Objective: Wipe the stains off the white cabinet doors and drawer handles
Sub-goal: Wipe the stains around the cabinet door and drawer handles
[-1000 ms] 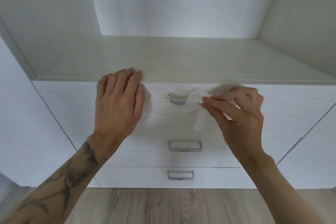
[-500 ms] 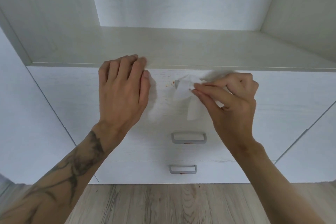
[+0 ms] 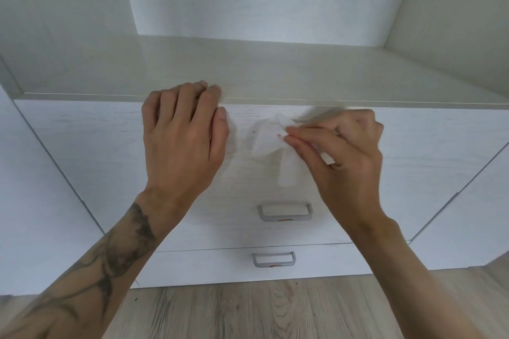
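You're scrubbing the top drawer [image 3: 427, 146] at centre frame. Your right grip [image 3: 347, 162] pinches the wipe [image 3: 268, 140] between thumb and fingertips, pressed over the hidden top handle. Your left grip [image 3: 184, 143] lies open, holding nothing, braced on the drawer front under the shelf edge. Next comes, likely, the middle handle [image 3: 285, 212], whose lower bar shows reddish marks. Since half a second ago the wipe has slid left over the specks.

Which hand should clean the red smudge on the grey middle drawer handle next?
The right hand, probably: it pinches the thin white wipe above that grey handle. The left hand holds no wipe and rests at the shelf edge.
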`<state>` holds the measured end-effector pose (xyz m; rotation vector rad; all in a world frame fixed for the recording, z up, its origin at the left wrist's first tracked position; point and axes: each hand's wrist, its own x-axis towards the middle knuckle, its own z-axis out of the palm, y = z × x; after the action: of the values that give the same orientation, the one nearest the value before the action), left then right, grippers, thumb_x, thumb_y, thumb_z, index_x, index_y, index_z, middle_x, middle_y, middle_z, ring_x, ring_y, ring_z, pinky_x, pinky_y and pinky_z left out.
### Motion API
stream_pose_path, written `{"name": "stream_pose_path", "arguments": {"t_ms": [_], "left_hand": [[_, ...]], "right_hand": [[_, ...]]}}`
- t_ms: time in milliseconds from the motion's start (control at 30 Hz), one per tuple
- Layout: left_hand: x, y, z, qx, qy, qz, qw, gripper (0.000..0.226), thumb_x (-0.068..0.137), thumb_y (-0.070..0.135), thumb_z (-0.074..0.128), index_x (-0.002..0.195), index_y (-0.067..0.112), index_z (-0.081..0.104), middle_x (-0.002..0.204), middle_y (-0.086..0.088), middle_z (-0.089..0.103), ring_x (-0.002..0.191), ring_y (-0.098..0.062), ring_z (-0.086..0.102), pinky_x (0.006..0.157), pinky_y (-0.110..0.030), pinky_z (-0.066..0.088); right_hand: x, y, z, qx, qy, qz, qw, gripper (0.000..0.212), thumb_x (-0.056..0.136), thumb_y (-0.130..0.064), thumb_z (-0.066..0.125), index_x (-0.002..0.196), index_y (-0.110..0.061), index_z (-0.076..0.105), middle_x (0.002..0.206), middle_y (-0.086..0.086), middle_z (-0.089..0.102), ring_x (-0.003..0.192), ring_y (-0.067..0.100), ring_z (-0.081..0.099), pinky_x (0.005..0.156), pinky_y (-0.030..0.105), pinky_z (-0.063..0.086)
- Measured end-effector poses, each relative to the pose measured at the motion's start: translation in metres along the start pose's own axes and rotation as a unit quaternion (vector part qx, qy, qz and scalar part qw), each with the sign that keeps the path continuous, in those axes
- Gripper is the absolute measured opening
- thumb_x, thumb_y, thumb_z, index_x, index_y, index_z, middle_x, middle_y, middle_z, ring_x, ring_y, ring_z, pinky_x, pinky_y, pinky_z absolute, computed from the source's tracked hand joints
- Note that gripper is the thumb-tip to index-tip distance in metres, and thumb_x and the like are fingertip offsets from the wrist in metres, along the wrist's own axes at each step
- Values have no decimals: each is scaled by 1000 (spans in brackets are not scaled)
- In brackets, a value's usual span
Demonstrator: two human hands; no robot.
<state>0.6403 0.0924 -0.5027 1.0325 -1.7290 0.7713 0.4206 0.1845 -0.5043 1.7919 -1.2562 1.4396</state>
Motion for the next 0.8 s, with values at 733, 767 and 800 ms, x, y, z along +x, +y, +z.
{"name": "stream_pose_path", "arguments": {"t_ms": [733,767,800], "left_hand": [[-1,2,1,4,-4,-9,1000,40,112,29,36,129,10,66,129,-9,66,116,-32,58,107,-47,37],[-1,2,1,4,-4,-9,1000,40,112,29,36,129,9,66,128,-9,66,116,-32,58,107,-47,37],[-1,2,1,5,-4,-8,1000,40,113,29,35,129,9,66,128,-10,66,115,-32,58,106,-48,37]], "right_hand": [[-6,4,-2,-15,5,-29,999,12,100,-17,76,109,-12,83,118,3,72,112,28,52,85,50,49],[-3,-1,3,-11,-2,-43,999,12,100,-17,76,108,-12,83,120,2,72,114,27,52,88,48,48],[-2,-2,6,-9,-4,-55,998,12,100,-18,76,107,-12,83,118,1,74,114,26,54,90,48,47]]}}
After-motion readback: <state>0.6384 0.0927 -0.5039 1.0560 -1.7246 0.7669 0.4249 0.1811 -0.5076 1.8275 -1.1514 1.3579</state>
